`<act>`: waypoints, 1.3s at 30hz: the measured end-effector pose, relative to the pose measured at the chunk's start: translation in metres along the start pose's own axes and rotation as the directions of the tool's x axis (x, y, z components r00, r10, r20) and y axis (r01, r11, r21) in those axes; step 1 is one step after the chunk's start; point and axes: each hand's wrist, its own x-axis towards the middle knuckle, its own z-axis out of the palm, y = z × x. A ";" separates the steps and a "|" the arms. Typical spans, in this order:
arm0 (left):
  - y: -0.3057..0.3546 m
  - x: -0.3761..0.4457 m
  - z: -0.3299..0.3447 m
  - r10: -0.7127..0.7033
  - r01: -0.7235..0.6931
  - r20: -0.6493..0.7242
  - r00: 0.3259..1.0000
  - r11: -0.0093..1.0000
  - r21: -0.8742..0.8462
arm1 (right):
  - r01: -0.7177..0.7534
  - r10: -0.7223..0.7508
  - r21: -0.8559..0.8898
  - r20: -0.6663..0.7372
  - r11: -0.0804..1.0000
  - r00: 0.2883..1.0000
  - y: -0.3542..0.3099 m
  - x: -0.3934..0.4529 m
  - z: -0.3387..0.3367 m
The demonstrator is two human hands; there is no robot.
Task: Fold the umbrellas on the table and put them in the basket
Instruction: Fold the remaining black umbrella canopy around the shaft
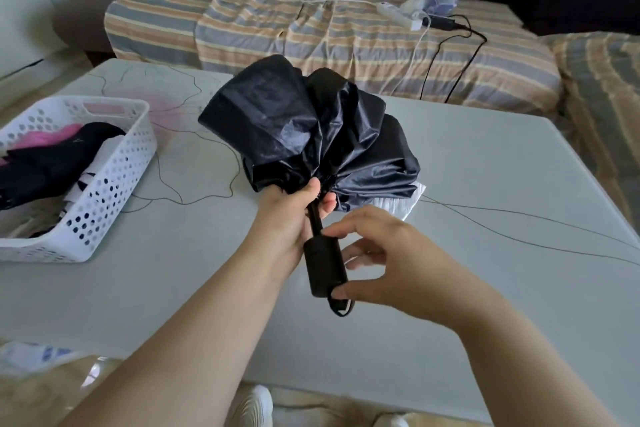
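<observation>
A black umbrella (pixel 311 128) is collapsed, its loose canopy bunched above the grey table (pixel 485 184). My left hand (pixel 294 215) grips it where the canopy meets the shaft. My right hand (pixel 388 256) pinches the black handle (pixel 325 267) between thumb and fingers, near its wrist strap. A bit of white fabric (pixel 408 204) shows under the canopy on its right side. At the table's left edge a white perforated basket (pixel 114 184) holds folded black and pink umbrellas (pixel 52 156).
A sofa with a striped cover (pixel 311 31) runs behind the table, carrying a power strip (pixel 398 14) and cables. Thin dark lines cross the tabletop. A white shoe (pixel 252 406) shows below the table's near edge.
</observation>
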 end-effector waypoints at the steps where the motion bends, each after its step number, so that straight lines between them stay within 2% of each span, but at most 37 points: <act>1: 0.000 -0.002 0.000 0.008 -0.008 0.024 1.000 1.000 0.013 | 0.000 0.000 -0.001 -0.019 1.000 1.000 0.001 0.001 0.000; 5: -0.003 -0.007 0.002 0.046 -0.046 0.020 0.999 0.999 0.027 | 0.017 -0.022 -0.039 -0.127 0.999 0.992 0.004 0.003 0.003; 11: -0.004 -0.006 0.003 0.085 -0.084 0.013 0.996 0.995 -0.046 | 0.051 -0.080 -0.121 -0.249 0.991 0.965 0.013 0.006 0.004; 15: -0.002 -0.005 0.000 0.103 -0.101 0.037 0.994 0.994 -0.045 | 0.034 -0.111 -0.262 -0.284 0.965 0.952 0.018 0.008 0.001; 19: -0.003 -0.007 -0.001 0.127 -0.126 0.068 0.990 0.992 -0.023 | 0.064 -0.151 -0.369 -0.212 0.927 0.966 0.016 0.010 -0.006; 24: -0.006 -0.012 0.001 0.147 -0.162 0.142 0.979 0.981 0.104 | 0.028 -0.069 -0.446 -0.077 0.894 0.995 0.011 0.011 -0.008; 31: -0.008 -0.018 0.002 0.105 -0.131 0.120 0.987 0.962 0.239 | 0.052 -0.097 -0.397 -0.093 0.916 0.991 0.014 0.012 -0.005; 39: -0.006 -0.017 0.001 0.106 -0.123 0.163 0.981 0.987 0.099 | 0.084 -0.150 -0.350 -0.166 0.933 0.975 0.021 0.013 -0.009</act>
